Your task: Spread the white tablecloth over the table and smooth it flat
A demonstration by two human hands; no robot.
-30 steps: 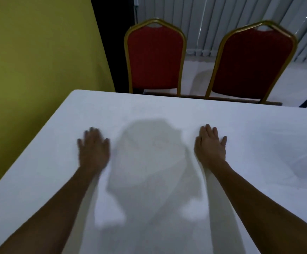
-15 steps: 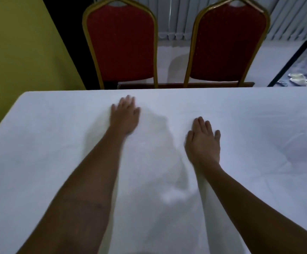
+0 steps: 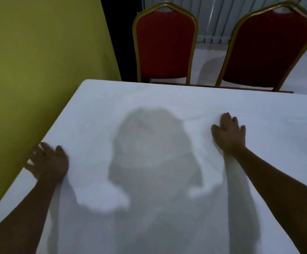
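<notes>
Smoothing is well under way from where I stand. The cloth [image 3: 167,99] lies across the table [image 3: 57,132] and covers every part of the top that I can see, with its far edge running along in front of two red chairs [image 3: 164,44].

The right hand [image 3: 228,134] lies palm down on the cloth, fingers straight and a little fanned, holding nothing. The left hand [image 3: 48,162] is at the left edge by the yellow wall [image 3: 39,52], fingers spread wide. It is blurred, so I cannot tell whether the fingertips hook over the edge or only press there.

Spreading looks done to me. What is left is flattening: faint ridges run from the right hand towards the middle and along that forearm, and there is a soft fold at the far right. The near side and the right end are out of sight, so I cannot judge how the cloth hangs there.

No brand, label or writing can be read on the cloth, chairs or wall.
</notes>
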